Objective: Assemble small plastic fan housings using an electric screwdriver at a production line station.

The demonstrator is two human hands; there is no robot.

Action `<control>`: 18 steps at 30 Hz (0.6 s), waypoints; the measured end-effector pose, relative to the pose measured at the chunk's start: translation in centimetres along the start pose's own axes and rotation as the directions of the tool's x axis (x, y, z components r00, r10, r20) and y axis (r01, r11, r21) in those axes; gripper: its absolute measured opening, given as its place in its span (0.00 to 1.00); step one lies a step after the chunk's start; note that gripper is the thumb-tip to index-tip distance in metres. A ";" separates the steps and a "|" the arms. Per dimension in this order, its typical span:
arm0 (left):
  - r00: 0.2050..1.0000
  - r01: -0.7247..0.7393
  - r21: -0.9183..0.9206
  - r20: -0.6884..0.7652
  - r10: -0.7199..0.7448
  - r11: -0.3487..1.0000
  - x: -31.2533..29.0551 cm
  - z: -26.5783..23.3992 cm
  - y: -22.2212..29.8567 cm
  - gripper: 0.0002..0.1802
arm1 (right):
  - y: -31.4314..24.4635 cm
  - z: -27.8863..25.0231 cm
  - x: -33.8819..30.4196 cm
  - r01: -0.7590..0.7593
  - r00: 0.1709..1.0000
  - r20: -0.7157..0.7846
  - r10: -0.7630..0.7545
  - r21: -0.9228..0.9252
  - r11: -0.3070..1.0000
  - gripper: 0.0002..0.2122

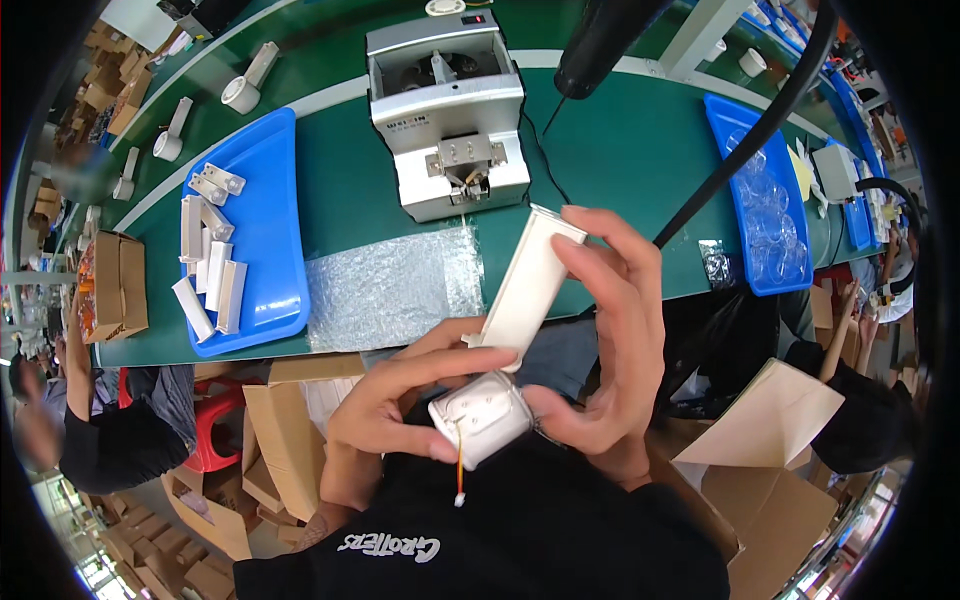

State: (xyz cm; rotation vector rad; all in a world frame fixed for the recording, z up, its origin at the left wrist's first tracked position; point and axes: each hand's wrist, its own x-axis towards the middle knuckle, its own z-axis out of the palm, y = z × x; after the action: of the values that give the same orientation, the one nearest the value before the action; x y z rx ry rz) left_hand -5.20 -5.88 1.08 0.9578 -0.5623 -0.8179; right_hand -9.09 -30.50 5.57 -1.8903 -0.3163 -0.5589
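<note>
Between my two hands, above my lap at the table's near edge, is a white plastic housing (525,285) with a long rectangular arm and a rounded head (482,415). A thin orange-brown lead with a small white connector (460,498) hangs from the head. My left hand (395,405) pinches the head and the joint, thumb below and index finger across. The fingers of my right hand (615,320) hold the arm's upper end, while its thumb presses beside the head. The arm tilts up to the right.
A silver screw feeder (455,150) stands mid-table, with a black screwdriver-like tool (600,50) hanging beside it. The left blue tray (262,250) bears white plastic parts; the right one (720,115) bears clear domes. Bubble wrap (395,285) lies in front. Open cartons (285,430) flank me; people sit at both sides.
</note>
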 end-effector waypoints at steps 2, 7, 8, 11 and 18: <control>0.995 0.036 0.079 -0.097 -0.028 0.996 0.3 0.6 0.4 0.45 | 1.5 0.6 0.0 0.009 0.999 -0.045 -0.002 0.144 0.989 0.33; 0.995 0.063 0.297 -0.087 -0.039 0.953 -0.5 -0.6 0.6 0.44 | 3.7 2.0 0.2 -0.171 0.962 -0.182 0.202 0.172 0.970 0.19; 0.995 0.085 0.324 -0.083 -0.061 0.942 -0.6 -0.7 0.8 0.43 | 4.1 2.0 0.2 -0.199 0.959 -0.163 0.233 0.200 0.959 0.14; 0.991 0.115 0.353 -0.098 -0.085 0.928 -0.6 -0.7 0.9 0.43 | 4.4 2.6 0.7 -0.259 0.912 -0.193 0.362 0.413 0.873 0.07; 1.000 -0.006 -0.169 0.003 0.007 0.986 -2.1 -3.0 -2.9 0.40 | 5.8 3.0 0.3 -0.237 0.918 -0.296 0.263 0.122 0.964 0.21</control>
State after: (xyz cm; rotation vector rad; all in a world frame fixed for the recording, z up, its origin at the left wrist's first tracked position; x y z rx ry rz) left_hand -5.23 -3.66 -3.05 0.7987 -0.4911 -0.8476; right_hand -5.46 -29.89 0.14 -1.6969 0.1066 -0.6455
